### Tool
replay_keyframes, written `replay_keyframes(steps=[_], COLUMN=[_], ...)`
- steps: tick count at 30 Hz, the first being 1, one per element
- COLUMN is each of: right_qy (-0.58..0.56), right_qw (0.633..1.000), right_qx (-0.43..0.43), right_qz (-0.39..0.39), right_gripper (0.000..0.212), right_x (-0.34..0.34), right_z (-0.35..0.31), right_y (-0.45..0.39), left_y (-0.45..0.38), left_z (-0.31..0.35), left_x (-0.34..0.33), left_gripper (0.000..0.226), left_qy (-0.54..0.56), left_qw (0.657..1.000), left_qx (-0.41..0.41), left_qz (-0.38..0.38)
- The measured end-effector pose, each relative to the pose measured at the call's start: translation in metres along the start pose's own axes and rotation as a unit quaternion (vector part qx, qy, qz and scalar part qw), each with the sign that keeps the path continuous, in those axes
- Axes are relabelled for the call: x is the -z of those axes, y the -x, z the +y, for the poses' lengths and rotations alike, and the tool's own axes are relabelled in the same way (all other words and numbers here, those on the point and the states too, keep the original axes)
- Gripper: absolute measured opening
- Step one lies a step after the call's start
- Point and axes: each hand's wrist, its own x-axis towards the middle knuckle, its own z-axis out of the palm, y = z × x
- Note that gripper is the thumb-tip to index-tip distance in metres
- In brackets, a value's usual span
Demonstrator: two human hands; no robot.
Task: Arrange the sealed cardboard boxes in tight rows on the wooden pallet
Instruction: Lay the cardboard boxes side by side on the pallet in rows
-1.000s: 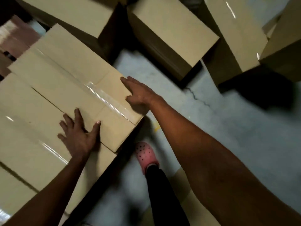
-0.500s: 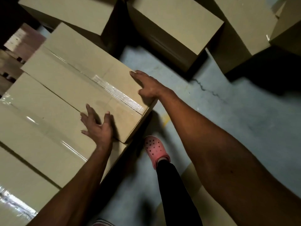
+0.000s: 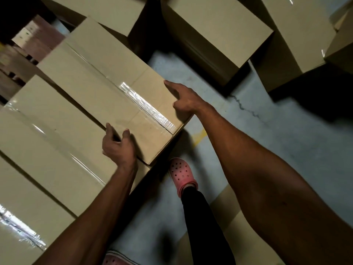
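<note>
A cardboard box (image 3: 107, 79) sealed with clear tape lies at the end of a row of like boxes. The neighbouring box (image 3: 51, 134) sits along its left side, with a dark gap showing between them. My left hand (image 3: 118, 146) has its fingers curled over the box's near-left edge, into that gap. At the box's right corner, my right hand (image 3: 185, 98) has its forefinger along the top edge and its other fingers bent over the side. Wooden pallet (image 3: 36, 41) slats show at the far left, beyond the boxes.
Loose boxes stand on the grey concrete floor (image 3: 286, 140): one ahead (image 3: 215, 29), one at the right (image 3: 298, 31), one far back (image 3: 99, 10). Another box (image 3: 235, 222) lies low by my legs. My foot in a pink clog (image 3: 182, 175) is beside the row's edge.
My left hand went from flat on the cardboard to curled over the taped box's edge. My right hand's fingers bent over the corner. A dark gap opened beside the neighbouring box.
</note>
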Motion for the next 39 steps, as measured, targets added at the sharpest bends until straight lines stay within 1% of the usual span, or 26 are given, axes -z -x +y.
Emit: replay_keyframes(steps=[4,8,11,13,17,21,25,27,30,32,34,36,39], right_qy=[-0.006,0.000,-0.005,-0.006,-0.004,-0.009,-0.008,-0.005,0.010,0.018,0.027,0.033,0.017], right_qw=[1.000,1.000,1.000,1.000,1.000,1.000,1.000,1.000,1.000,0.999,0.999,0.999,0.999], right_qx=[-0.001,-0.004,-0.011,-0.014,-0.018,-0.019,-0.024,-0.020,-0.017,-0.018,-0.021,-0.025,-0.029], right_qz=[-0.003,-0.011,-0.009,-0.008,-0.005,-0.007,-0.008,-0.006,-0.013,-0.021,-0.029,-0.032,-0.029], right_gripper=[0.091,0.091,0.092,0.092,0.092,0.092,0.093,0.094,0.095,0.096,0.098,0.100,0.100], right_x=[0.004,0.005,0.007,0.010,0.010,0.009,0.007,0.005,0.004,0.004,0.003,0.003,0.000], right_z=[-0.002,-0.001,0.000,0.000,-0.003,-0.005,-0.005,-0.005,-0.008,-0.009,-0.009,-0.012,-0.020], right_y=[0.002,0.003,0.001,0.001,0.007,0.008,0.013,0.014,0.012,0.010,0.008,0.004,-0.003], left_y=[0.015,0.027,0.037,0.044,0.049,0.048,0.051,0.057,0.071,0.072,0.063,0.048,0.026], left_z=[0.004,0.004,0.010,0.013,0.012,0.012,0.019,0.027,0.040,0.044,0.043,0.041,0.038], left_x=[0.000,0.003,0.002,0.001,0.002,0.002,0.006,0.008,0.009,0.007,0.005,0.007,0.014], left_gripper=[0.083,0.090,0.089,0.086,0.087,0.089,0.083,0.080,0.068,0.069,0.074,0.075,0.073], left_qy=[-0.039,-0.052,-0.056,-0.078,-0.122,-0.125,-0.136,-0.123,-0.093,-0.100,-0.128,-0.179,-0.241], left_qw=[0.999,0.999,0.998,0.996,0.991,0.990,0.989,0.990,0.995,0.994,0.991,0.982,0.968], left_qx=[0.002,0.011,0.027,0.036,0.040,0.049,0.055,0.049,0.026,0.013,0.021,0.035,0.017], left_qz=[0.002,-0.004,-0.006,-0.014,-0.039,-0.036,-0.035,-0.041,-0.035,-0.034,-0.043,-0.057,-0.071])
